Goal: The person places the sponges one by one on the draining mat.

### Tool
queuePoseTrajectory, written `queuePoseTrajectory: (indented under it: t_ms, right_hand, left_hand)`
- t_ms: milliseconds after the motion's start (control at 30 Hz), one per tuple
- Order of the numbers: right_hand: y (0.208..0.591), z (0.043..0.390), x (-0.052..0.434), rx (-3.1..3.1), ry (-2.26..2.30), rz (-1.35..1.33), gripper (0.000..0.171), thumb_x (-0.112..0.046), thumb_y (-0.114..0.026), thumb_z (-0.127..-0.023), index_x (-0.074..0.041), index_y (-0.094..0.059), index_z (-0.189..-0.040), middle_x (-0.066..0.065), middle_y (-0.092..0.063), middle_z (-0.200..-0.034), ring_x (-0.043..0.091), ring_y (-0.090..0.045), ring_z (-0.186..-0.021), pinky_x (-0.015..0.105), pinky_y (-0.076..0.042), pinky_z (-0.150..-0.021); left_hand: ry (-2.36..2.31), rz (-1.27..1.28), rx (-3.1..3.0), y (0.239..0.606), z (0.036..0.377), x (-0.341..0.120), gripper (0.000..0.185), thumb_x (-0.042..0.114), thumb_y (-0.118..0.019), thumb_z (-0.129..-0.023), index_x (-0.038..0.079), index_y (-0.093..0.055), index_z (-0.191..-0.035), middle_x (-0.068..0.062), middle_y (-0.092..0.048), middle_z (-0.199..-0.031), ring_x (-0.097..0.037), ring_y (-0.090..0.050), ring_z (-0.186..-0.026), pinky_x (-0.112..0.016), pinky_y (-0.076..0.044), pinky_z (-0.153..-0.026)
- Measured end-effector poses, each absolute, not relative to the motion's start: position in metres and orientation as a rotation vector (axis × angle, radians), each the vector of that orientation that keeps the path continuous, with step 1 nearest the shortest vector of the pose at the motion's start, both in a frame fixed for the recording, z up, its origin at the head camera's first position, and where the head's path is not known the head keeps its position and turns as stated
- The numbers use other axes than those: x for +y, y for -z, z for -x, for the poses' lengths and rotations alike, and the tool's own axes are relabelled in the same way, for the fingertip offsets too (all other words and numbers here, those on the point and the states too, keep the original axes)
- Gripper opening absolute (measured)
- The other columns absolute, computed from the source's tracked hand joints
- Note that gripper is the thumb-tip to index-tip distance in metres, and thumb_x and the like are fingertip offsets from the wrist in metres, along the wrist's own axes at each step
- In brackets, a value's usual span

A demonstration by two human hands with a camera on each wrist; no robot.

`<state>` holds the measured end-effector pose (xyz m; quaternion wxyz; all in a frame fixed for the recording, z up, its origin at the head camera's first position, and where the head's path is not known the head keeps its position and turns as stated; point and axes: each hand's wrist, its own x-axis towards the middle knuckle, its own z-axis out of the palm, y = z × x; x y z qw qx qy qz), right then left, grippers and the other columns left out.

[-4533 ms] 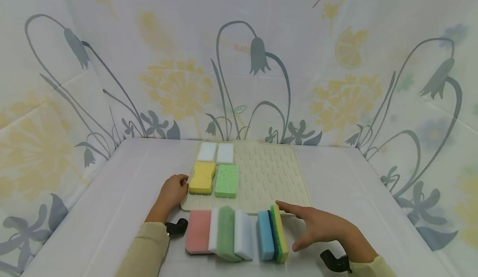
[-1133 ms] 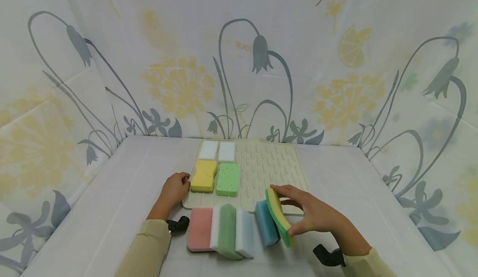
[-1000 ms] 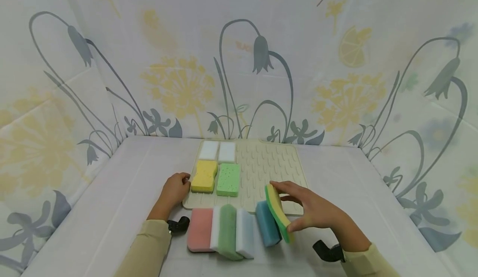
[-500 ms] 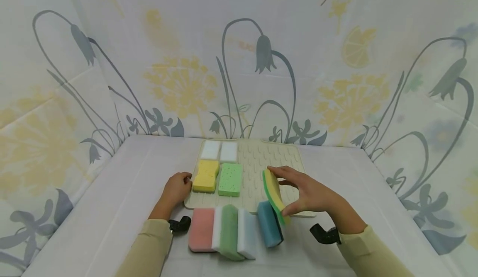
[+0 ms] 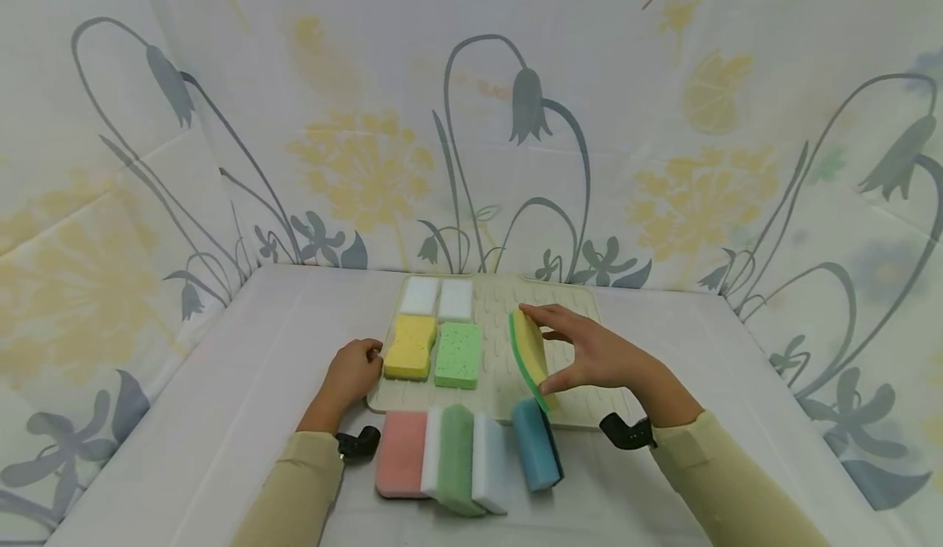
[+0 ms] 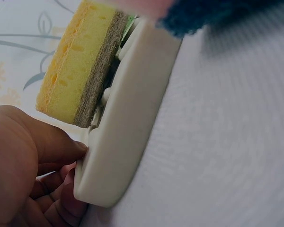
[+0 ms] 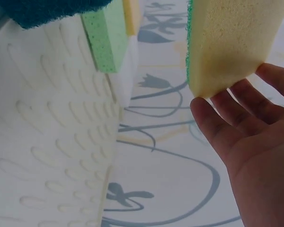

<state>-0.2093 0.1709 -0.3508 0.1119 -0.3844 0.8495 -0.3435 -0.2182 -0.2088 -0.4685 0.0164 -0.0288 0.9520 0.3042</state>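
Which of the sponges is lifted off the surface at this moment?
The yellow sponge with a green scrub layer, pinched on edge by the right hand above the mat; all others lie down.

Left wrist view: blurred dark blue sponge (image 6: 213, 14) cut off at top edge; left hand (image 6: 23, 165) cut off at the bottom-left corner
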Motion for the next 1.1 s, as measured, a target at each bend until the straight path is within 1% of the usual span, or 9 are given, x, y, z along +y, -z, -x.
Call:
queuePoseTrajectory:
  t_ms: [100,267,667,900,1100]
  right_hand:
    - [0.351,0.216,0.168,2.49,1.01,1.118,0.101,-0.038,-0.082,-0.075,-0.021,-0.022,-0.156,0.01,-0.03,-0.155,0.033,-0.043,-0.135,0.05,-0.041,-0.106]
    - [0.353,0.224,0.162,2.498,1.007,1.039,0.1,-0.04,-0.081,-0.076,-0.025,-0.022,-0.155,0.008,-0.027,-0.157,0.034,-0.043,-0.136,0.05,-0.041,-0.106]
    - [0.358,0.248,0.153,2.542,0.964,0.989,0.102,-0.043,-0.081,-0.075,-0.026,-0.021,-0.156,0.006,-0.023,-0.159,0.035,-0.04,-0.137,0.052,-0.04,-0.106]
    - [0.364,0.262,0.147,2.53,0.999,1.005,0.104,-0.042,-0.082,-0.074,-0.021,-0.022,-0.156,0.006,-0.025,-0.159,0.03,-0.034,-0.142,0.05,-0.036,-0.11]
    - [0.366,0.268,0.143,2.554,0.971,0.976,0.104,-0.045,-0.082,-0.073,-0.02,-0.023,-0.155,0.007,-0.027,-0.158,0.029,-0.035,-0.141,0.05,-0.036,-0.11]
  left_hand:
    - [-0.946,0.088,2.964,0.468,0.218,-0.208,0.037,0.012,-0.049,-0.094,-0.005,-0.061,-0.124,-0.014,-0.064,-0.099,-0.022,-0.056,-0.083,-0.039,-0.047,-0.076]
    - [-0.948,0.085,2.967,0.47,0.218,-0.209,0.036,0.012,-0.049,-0.094,-0.005,-0.061,-0.124,-0.014,-0.064,-0.099,-0.022,-0.056,-0.083,-0.039,-0.048,-0.076]
    - [-0.952,0.086,2.972,0.469,0.219,-0.209,0.037,0.012,-0.05,-0.094,-0.005,-0.061,-0.125,-0.014,-0.064,-0.101,-0.022,-0.057,-0.086,-0.041,-0.048,-0.078]
    - [-0.959,0.094,2.967,0.468,0.219,-0.208,0.036,0.012,-0.05,-0.094,-0.004,-0.061,-0.124,-0.013,-0.064,-0.1,-0.022,-0.057,-0.086,-0.04,-0.048,-0.078]
    - [-0.955,0.09,2.972,0.468,0.218,-0.209,0.035,0.011,-0.051,-0.094,-0.005,-0.062,-0.123,-0.013,-0.064,-0.099,-0.022,-0.058,-0.086,-0.041,-0.049,-0.078]
